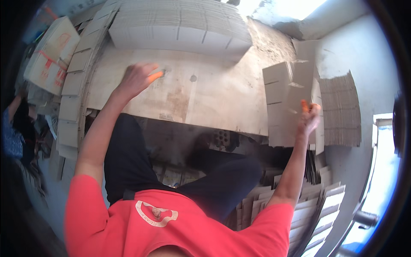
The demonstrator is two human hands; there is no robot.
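My left hand [138, 80] hovers above the bare part of the wooden table [192, 96], blurred. Its fingers point right, an orange cover sits on one digit, and nothing shows between them. At the table's right end my right hand [310, 118], also with orange finger covers, grips the edge of a slotted cardboard sheet [284, 109]. The sheet stands with upper flaps blurred; the exact contact is partly hidden by the fingers. Just beyond that hand is an upright stack of cardboard pieces [340, 113].
A long row of slotted cardboard [180, 38] lines the table's far side. More sheets [72, 100] overlap along the left edge, beside a printed carton [51, 55]. Cardboard bundles [314, 210] stand low at my right. Another person [17, 132] is at the far left.
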